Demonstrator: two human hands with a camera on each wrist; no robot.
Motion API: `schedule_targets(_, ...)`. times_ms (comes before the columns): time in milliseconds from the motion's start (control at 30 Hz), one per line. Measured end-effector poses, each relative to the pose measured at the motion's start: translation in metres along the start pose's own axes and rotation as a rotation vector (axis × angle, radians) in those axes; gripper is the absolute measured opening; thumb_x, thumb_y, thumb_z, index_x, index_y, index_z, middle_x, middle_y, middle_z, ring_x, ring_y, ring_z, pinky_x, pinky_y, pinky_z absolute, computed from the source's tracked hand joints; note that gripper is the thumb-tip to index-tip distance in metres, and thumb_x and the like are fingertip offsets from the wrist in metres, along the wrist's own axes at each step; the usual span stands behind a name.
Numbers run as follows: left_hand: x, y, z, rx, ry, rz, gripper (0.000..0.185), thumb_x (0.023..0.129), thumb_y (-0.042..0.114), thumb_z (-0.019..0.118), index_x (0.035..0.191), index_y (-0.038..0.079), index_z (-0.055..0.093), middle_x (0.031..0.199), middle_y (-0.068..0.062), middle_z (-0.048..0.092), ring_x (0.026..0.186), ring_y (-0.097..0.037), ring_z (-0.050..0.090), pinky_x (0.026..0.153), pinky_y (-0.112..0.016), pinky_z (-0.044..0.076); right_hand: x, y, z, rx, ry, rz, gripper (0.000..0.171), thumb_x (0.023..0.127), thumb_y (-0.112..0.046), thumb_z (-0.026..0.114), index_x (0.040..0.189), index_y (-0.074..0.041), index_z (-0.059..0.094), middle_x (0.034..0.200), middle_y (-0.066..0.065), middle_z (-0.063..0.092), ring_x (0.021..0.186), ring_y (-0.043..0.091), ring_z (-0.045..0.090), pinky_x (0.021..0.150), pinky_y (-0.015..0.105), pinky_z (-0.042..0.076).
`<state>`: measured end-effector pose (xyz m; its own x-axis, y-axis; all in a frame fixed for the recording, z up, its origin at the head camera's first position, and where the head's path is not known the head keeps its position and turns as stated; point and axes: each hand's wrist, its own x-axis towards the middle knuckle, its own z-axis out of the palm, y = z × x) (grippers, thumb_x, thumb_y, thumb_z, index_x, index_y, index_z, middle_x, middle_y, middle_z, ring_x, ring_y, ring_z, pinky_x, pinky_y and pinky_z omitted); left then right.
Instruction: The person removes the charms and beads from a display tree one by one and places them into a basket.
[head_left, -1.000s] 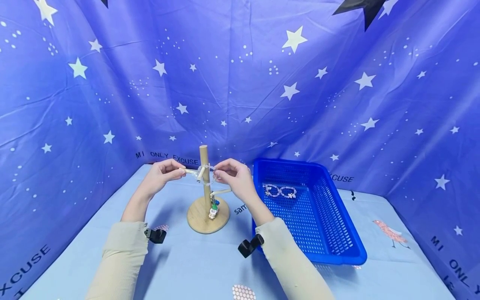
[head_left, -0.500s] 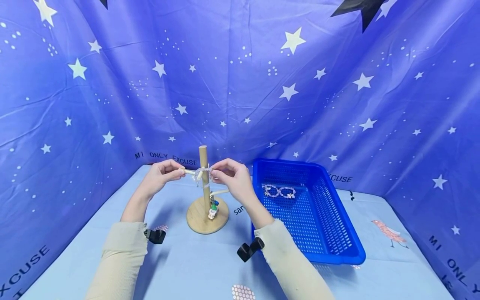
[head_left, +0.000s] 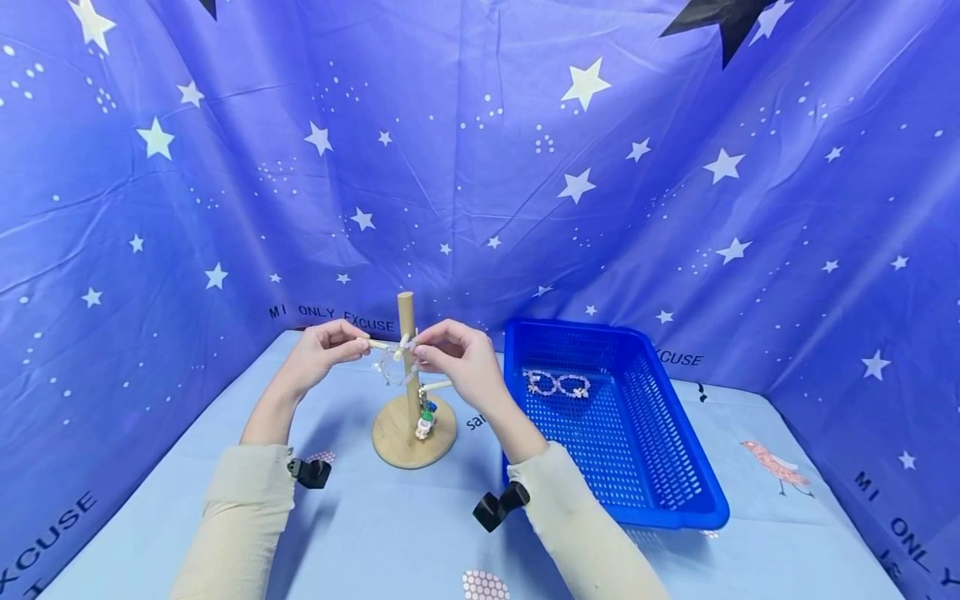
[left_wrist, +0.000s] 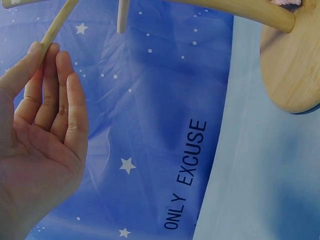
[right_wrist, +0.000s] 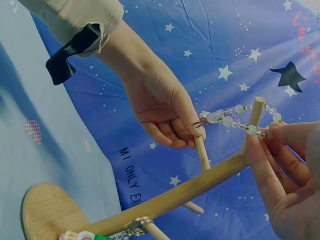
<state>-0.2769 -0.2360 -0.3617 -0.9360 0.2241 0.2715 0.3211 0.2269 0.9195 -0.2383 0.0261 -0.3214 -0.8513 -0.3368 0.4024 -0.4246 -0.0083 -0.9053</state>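
Both forearms are raised over the desk (head_left: 390, 533). Left hand (head_left: 318, 354) pinches a stand peg (right_wrist: 201, 152); right hand (head_left: 461, 360) pinches the bead bracelet (right_wrist: 235, 121).

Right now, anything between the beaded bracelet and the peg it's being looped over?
Nothing visible. The beaded bracelet, pinched by the right hand, already drapes over one peg; the left hand holds another peg's tip.
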Motion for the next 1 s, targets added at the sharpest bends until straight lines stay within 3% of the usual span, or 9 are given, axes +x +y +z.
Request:
schedule_targets(400,-0.001,0.001,0.0,-0.002,0.001,-0.002,0.015,0.097,0.013,0.065,0.104,0.0,0.065,0.09,0.012,0.072,0.088,-0.007,0.07,0.084,-0.017,0.058,-0.005,-0.005,-0.001,-0.004,-0.014,-0.014,0.013,0.093,-0.004,0.067,0.103,0.004,0.067,0.106,0.024,0.071,0.091,0.025,0.074,0.079,0.033,0.063)
schedule_targets(500,-0.001,0.001,0.0,-0.004,0.001,-0.006,0.013,0.097,0.014,0.066,0.103,0.002,0.066,0.09,0.012,0.072,0.09,-0.01,0.071,0.084,-0.017,0.058,-0.006,-0.006,-0.003,0.005,-0.016,-0.018,0.013,0.093,-0.003,0.067,0.104,0.005,0.067,0.106,0.024,0.071,0.088,0.022,0.074,0.08,0.034,0.063)
schedule_targets(700,-0.002,0.001,0.0,-0.008,0.001,-0.003,0.009,0.097,0.014,0.066,0.102,0.006,0.067,0.091,0.01,0.073,0.087,-0.004,0.069,0.084,-0.017,0.058,-0.008,-0.01,-0.007,0.009,-0.013,-0.024,0.012,0.093,-0.002,0.066,0.104,0.005,0.067,0.105,0.025,0.071,0.085,0.014,0.073,0.081,0.035,0.063)
schedule_targets(867,-0.002,0.002,0.0,-0.002,-0.002,-0.001,0.011,0.097,0.014,0.065,0.103,0.005,0.066,0.09,0.014,0.072,0.087,-0.005,0.069,0.084,-0.017,0.058,-0.01,-0.012,-0.009,0.002,-0.015,-0.028,0.013,0.093,-0.001,0.066,0.104,0.005,0.066,0.105,0.025,0.071,0.086,0.013,0.073,0.081,0.034,0.063)
schedule_targets(1000,-0.001,0.001,0.0,-0.001,0.0,-0.002,0.012,0.097,0.015,0.066,0.103,0.005,0.066,0.092,0.008,0.073,0.089,-0.008,0.07,0.085,-0.017,0.058,-0.013,-0.015,-0.01,0.002,-0.021,-0.029,0.013,0.094,-0.001,0.066,0.105,0.005,0.066,0.105,0.026,0.071,0.087,0.014,0.073,0.081,0.034,0.063)
